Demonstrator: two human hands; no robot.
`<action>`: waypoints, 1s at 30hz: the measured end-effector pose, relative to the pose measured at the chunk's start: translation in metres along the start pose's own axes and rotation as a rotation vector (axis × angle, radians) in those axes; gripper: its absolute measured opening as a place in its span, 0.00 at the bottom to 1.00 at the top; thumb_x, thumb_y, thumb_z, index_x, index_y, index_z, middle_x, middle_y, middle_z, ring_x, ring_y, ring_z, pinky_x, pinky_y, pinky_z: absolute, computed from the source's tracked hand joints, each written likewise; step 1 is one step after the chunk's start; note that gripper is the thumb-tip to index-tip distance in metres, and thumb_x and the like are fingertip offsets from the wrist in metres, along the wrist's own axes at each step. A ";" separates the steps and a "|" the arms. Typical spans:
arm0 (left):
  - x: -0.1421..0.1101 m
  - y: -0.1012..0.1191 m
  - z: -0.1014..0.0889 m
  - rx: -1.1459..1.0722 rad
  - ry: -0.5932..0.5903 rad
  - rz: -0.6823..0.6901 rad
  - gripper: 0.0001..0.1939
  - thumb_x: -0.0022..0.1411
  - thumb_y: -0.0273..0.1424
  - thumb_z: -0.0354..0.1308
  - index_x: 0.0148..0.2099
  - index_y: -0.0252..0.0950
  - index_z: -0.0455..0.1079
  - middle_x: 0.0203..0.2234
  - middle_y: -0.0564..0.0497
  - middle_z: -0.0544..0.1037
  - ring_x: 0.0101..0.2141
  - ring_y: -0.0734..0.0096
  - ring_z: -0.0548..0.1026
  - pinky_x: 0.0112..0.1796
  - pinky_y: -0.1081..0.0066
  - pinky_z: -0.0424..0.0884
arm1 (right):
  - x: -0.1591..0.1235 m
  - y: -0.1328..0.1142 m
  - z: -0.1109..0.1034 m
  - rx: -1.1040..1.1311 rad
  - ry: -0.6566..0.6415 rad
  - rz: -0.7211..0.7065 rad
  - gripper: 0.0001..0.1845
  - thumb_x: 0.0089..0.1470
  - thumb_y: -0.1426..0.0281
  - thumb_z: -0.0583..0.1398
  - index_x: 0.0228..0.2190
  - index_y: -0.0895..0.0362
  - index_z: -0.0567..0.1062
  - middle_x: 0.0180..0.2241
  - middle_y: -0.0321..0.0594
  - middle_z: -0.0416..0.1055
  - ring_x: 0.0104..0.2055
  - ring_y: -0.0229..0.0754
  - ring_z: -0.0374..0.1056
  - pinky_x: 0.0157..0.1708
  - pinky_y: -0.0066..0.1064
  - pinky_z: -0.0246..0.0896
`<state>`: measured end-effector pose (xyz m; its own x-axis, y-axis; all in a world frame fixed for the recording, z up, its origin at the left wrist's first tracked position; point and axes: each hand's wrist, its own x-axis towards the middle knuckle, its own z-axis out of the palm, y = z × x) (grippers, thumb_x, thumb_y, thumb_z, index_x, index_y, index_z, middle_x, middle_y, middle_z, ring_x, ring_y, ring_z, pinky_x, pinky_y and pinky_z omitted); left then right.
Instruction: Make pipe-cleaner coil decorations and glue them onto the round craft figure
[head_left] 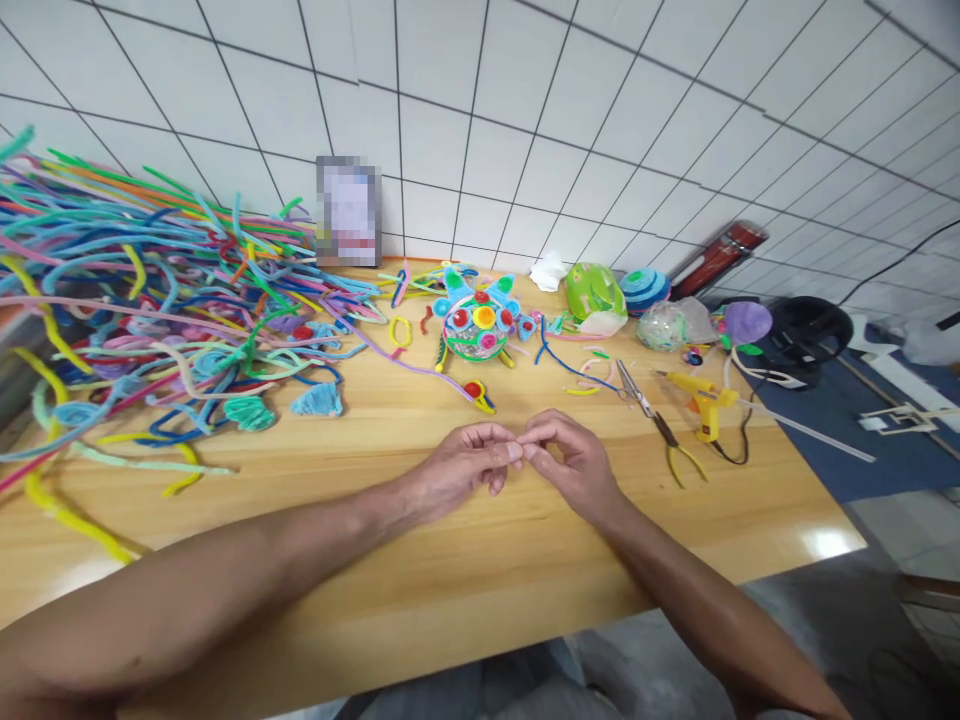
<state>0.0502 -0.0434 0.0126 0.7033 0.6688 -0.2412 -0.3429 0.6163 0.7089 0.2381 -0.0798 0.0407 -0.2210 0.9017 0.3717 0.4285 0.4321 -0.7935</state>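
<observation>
My left hand (472,460) and my right hand (566,465) meet fingertip to fingertip over the wooden table (420,560). Thumb and index finger are pinched on both; anything between them is too small or hidden to make out. Just beyond them lies a small red and yellow piece of coiled pipe cleaner (478,393), with a purple pipe cleaner (405,362) running to it. Farther back stands a decorated figure (480,325) with a clear round body, coloured coils, blue points with green tips on top and yellow legs.
A large heap of pipe cleaners (187,290) covers the left side. To the right are scissors (634,386), pliers (675,448) and a yellow glue gun (701,398) with a cord. A green ball-like object (595,293) and a blue striped ball (645,290) sit near the tiled wall (525,120).
</observation>
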 end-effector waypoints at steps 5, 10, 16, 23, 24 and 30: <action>0.000 0.003 0.001 -0.018 0.005 -0.032 0.24 0.43 0.41 0.80 0.36 0.30 0.77 0.24 0.55 0.76 0.17 0.85 0.69 0.21 0.80 0.63 | -0.001 0.003 0.002 0.048 0.014 0.032 0.05 0.60 0.73 0.64 0.35 0.52 0.80 0.33 0.37 0.74 0.36 0.40 0.71 0.38 0.33 0.66; 0.000 0.004 0.002 -0.025 0.032 -0.046 0.25 0.41 0.40 0.81 0.35 0.31 0.74 0.23 0.55 0.76 0.17 0.83 0.70 0.20 0.80 0.65 | -0.003 0.002 -0.016 0.052 0.005 0.192 0.06 0.57 0.68 0.66 0.38 0.51 0.81 0.34 0.37 0.75 0.36 0.40 0.70 0.38 0.34 0.66; -0.001 0.005 0.002 -0.021 0.020 -0.052 0.22 0.47 0.39 0.77 0.34 0.32 0.70 0.25 0.53 0.78 0.17 0.81 0.69 0.20 0.79 0.64 | -0.033 0.022 -0.078 0.050 0.365 0.542 0.10 0.50 0.61 0.69 0.32 0.53 0.80 0.29 0.36 0.75 0.31 0.39 0.68 0.34 0.32 0.65; -0.001 -0.003 -0.001 0.038 0.006 -0.025 0.15 0.57 0.37 0.71 0.35 0.32 0.73 0.26 0.52 0.78 0.20 0.81 0.70 0.22 0.79 0.66 | -0.093 0.072 -0.155 -0.380 0.833 0.615 0.18 0.47 0.57 0.66 0.35 0.57 0.77 0.31 0.37 0.73 0.32 0.41 0.66 0.37 0.36 0.65; -0.001 -0.004 -0.002 0.048 -0.001 -0.027 0.15 0.57 0.37 0.71 0.35 0.32 0.73 0.26 0.52 0.78 0.20 0.81 0.70 0.22 0.79 0.66 | -0.097 0.080 -0.164 -0.478 0.883 0.625 0.19 0.47 0.57 0.65 0.37 0.57 0.76 0.32 0.38 0.72 0.33 0.42 0.66 0.39 0.38 0.65; -0.003 -0.001 0.002 0.096 0.000 -0.016 0.17 0.55 0.39 0.73 0.34 0.32 0.71 0.26 0.53 0.78 0.20 0.81 0.70 0.22 0.78 0.64 | -0.090 0.119 -0.197 -0.747 0.883 0.715 0.27 0.46 0.55 0.66 0.43 0.59 0.72 0.44 0.49 0.72 0.42 0.47 0.67 0.48 0.43 0.67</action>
<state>0.0494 -0.0472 0.0141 0.7082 0.6591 -0.2531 -0.2704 0.5843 0.7651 0.4817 -0.1061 0.0079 0.7568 0.5181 0.3986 0.6427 -0.4785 -0.5983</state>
